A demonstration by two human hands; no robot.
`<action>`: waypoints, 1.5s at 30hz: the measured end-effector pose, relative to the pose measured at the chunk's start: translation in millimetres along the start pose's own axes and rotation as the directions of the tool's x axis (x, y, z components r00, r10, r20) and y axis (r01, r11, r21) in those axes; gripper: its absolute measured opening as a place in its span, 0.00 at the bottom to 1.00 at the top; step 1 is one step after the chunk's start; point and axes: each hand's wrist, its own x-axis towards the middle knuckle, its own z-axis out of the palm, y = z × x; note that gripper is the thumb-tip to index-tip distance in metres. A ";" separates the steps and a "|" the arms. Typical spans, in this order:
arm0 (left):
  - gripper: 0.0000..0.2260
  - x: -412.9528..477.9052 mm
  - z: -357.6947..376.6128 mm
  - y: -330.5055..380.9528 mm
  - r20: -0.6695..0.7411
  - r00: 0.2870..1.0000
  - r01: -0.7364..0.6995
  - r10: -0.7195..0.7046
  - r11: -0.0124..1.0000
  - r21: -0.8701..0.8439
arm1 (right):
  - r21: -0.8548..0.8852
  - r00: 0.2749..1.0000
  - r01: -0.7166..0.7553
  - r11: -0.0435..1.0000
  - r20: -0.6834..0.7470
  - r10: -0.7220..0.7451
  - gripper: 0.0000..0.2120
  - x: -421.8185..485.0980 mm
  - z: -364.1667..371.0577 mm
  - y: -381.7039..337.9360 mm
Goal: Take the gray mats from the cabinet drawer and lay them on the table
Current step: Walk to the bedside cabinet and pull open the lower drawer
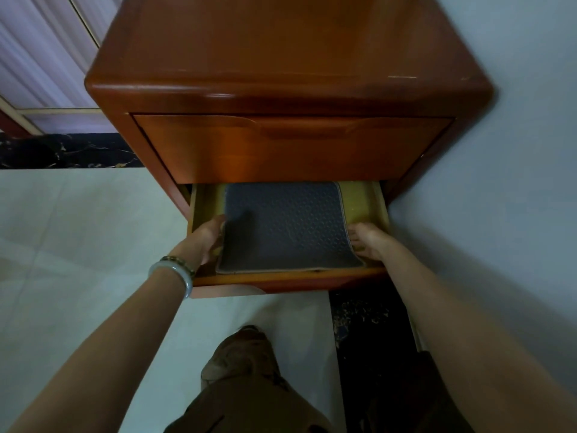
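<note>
Our left hand (207, 237) fingers curl under the gray mats' (285, 226) left edge; right hand (368, 240) fingers pinch the right edge. The mats lie in the open lower drawer (368, 198) of the wooden cabinet (281, 57), on pale floor tiles (78, 229).

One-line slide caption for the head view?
Both hands, left and right, grip the edges of gray mats in the open lower drawer.

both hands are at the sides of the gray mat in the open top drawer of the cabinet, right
Not quite. In the head view the gray mat lies in the open bottom drawer; the top drawer is shut. The left hand and right hand are at its sides.
</note>
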 end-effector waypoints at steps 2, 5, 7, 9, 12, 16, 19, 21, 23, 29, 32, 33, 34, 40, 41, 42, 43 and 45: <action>0.29 1.6 -6.0 -0.2 0.019 1.000 0.016 -0.015 1.000 -0.014 | 0.003 1.000 0.000 1.000 0.008 0.000 0.21 -1.6 1.2 -1.6; 0.29 5.1 -15.8 5.1 0.026 0.999 0.043 -0.042 0.998 -0.052 | 0.030 1.000 0.011 0.999 -0.002 -0.011 0.18 -5.8 -2.6 -8.4; 0.23 6.2 -18.1 9.4 0.004 0.999 0.039 -0.039 0.992 -0.122 | 0.075 1.000 0.020 0.997 -0.024 -0.018 0.13 -7.6 -7.7 -12.5; 0.11 6.9 -16.9 13.8 0.016 1.000 0.028 -0.026 0.991 -0.133 | 0.128 0.999 0.035 0.991 -0.046 -0.029 0.12 -9.4 -13.2 -18.6; 0.08 3.1 -12.4 17.4 0.070 0.995 0.080 -0.075 0.995 -0.066 | 0.158 0.997 0.051 0.986 -0.067 -0.041 0.17 -14.6 -16.7 -30.4; 0.14 -2.0 -13.2 25.0 0.088 0.992 0.098 -0.092 0.993 -0.064 | 0.170 0.987 0.117 0.978 -0.133 -0.095 0.21 -21.1 -19.1 -48.1; 0.16 -16.6 -19.1 33.9 0.080 0.991 0.112 -0.108 0.993 -0.047 | 0.170 0.983 0.125 0.978 -0.153 -0.099 0.18 -39.4 -22.8 -61.9; 0.16 -35.2 -21.6 42.5 0.059 0.991 0.122 -0.121 0.992 -0.023 | 0.159 0.983 0.112 0.981 -0.161 -0.086 0.17 -57.7 -25.2 -69.3; 0.15 -66.7 -24.4 55.6 0.036 0.989 0.142 -0.142 0.990 0.011 | 0.138 0.984 0.088 0.987 -0.164 -0.065 0.17 -85.0 -28.9 -77.9; 0.11 -182.9 -41.5 94.8 -0.046 0.966 0.258 -0.255 0.964 0.063 | 0.055 0.988 -0.007 0.998 -0.153 0.016 0.16 -186.3 -49.3 -104.3; 0.12 -246.0 -46.6 111.5 -0.084 0.958 0.281 -0.275 0.956 0.080 | 0.014 0.991 -0.045 0.999 -0.129 0.046 0.14 -238.3 -64.4 -117.3; 0.13 -265.4 -49.1 115.8 -0.089 0.955 0.289 -0.281 0.954 0.083 | 0.000 0.990 -0.057 0.998 -0.129 0.056 0.14 -257.1 -69.1 -120.1; 0.14 -289.0 -50.2 120.5 -0.091 0.952 0.299 -0.291 0.950 0.087 | -0.011 0.990 -0.069 0.998 -0.128 0.067 0.14 -281.2 -75.1 -123.8; 0.11 -439.0 -69.1 134.2 -0.110 0.960 0.267 -0.257 0.960 0.088 | 0.041 0.986 -0.003 0.999 -0.164 0.009 0.14 -457.5 -104.8 -136.9; 0.12 -460.4 -74.5 133.8 -0.101 0.965 0.249 -0.241 0.965 0.075 | 0.062 0.987 0.011 0.998 -0.159 -0.001 0.14 -483.5 -108.0 -137.9; 0.11 -487.0 -78.0 133.9 -0.078 0.970 0.234 -0.230 0.971 0.049 | 0.086 0.989 0.026 0.996 -0.150 -0.013 0.14 -509.6 -111.1 -138.0; 0.11 -513.3 -82.9 131.6 -0.057 0.973 0.223 -0.222 0.975 0.008 | 0.108 0.991 0.044 0.993 -0.133 -0.029 0.15 -538.0 -114.3 -138.5; 0.09 -558.6 -93.0 121.6 -0.041 0.976 0.211 -0.213 0.976 -0.051 | 0.137 0.991 0.071 0.988 -0.123 -0.054 0.15 -588.2 -119.3 -135.3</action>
